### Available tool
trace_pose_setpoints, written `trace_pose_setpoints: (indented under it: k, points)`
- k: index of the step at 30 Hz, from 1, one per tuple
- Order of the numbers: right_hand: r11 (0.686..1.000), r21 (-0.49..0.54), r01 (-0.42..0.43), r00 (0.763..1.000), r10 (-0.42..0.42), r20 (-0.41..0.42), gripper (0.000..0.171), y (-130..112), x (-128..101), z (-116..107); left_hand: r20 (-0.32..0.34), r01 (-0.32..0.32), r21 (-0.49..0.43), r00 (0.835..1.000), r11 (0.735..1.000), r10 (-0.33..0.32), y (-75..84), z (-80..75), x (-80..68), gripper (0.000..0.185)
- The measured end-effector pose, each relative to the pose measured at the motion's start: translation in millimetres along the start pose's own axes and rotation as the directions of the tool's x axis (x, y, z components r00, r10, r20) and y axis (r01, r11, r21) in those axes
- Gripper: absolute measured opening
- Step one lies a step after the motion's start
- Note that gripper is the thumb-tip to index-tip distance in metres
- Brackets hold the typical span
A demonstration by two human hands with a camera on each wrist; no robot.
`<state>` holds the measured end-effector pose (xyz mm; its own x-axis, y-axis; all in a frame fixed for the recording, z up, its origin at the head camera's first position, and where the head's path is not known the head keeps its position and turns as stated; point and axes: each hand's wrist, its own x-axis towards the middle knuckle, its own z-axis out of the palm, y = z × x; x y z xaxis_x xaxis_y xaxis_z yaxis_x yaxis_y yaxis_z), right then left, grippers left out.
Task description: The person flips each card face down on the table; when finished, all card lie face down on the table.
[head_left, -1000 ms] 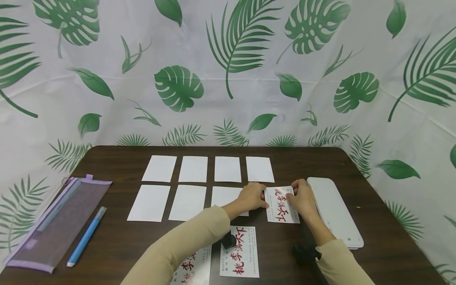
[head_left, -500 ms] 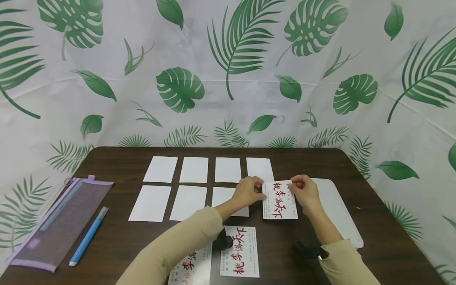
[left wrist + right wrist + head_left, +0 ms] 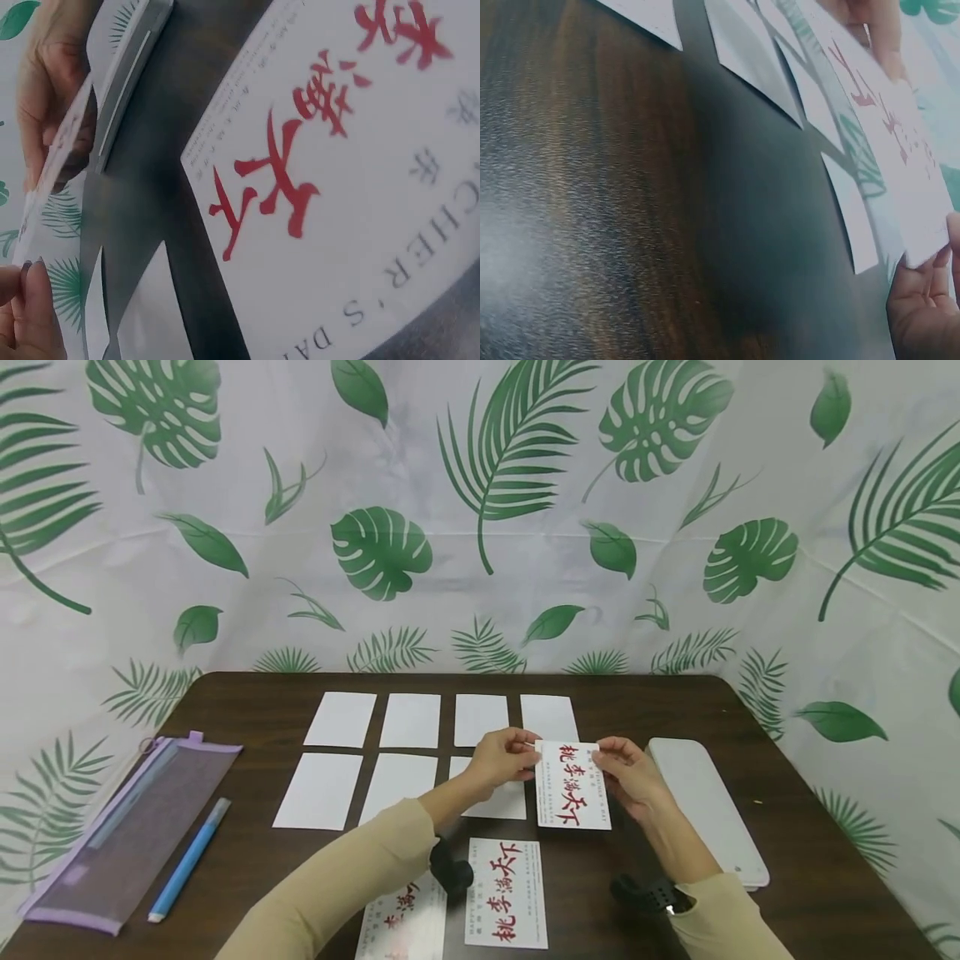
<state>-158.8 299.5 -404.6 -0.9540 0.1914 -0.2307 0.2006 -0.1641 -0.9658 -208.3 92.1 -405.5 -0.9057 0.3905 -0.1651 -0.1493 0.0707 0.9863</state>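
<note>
i see my left hand (image 3: 504, 758) and my right hand (image 3: 628, 770) each pinching an upper corner of the red-lettered card (image 3: 572, 783), thumb against fingertips, holding it lifted off the dark table (image 3: 787, 793) in front of me, just right of the lower row of blank white cards (image 3: 397, 781). the white laminator (image 3: 705, 806) lies just to the right of my right hand, and a second printed card (image 3: 506, 893) lies flat below the held one, near my left wrist. far left on the table i see a purple mesh pouch (image 3: 123, 831) with a blue pen (image 3: 187, 860) beside it.
</note>
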Motion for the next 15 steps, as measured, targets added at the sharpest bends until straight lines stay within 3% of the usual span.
trace_pose_setpoints:
  k: [4, 7, 10, 15]
  points:
    - [0.991, -0.12, 0.063, 0.995, -0.071, -0.066, 0.013, 0, -3, 7, -0.015, 0.011, -0.036, 1.0, 0.999, -0.012, 5.7, -2.2, -0.8, 0.025]
    - [0.946, -0.29, 0.148, 0.967, -0.2, -0.159, 0.02, 0, -9, 18, -0.037, -0.021, -0.037, 0.999, 0.999, 0.019, 15.3, -4.6, -4.2, 0.025]
    - [0.87, -0.433, 0.238, 0.927, -0.337, -0.166, 0.02, 2, -17, 32, -0.073, -0.058, -0.037, 0.996, 0.998, 0.056, 18.6, -5.7, -4.1, 0.023]
    - [0.711, -0.565, 0.418, 0.865, -0.501, 0.01, 0.016, 13, -30, 55, -0.12, -0.12, -0.014, 0.986, 0.993, 0.117, 14.9, -3.1, -1.0, 0.021]
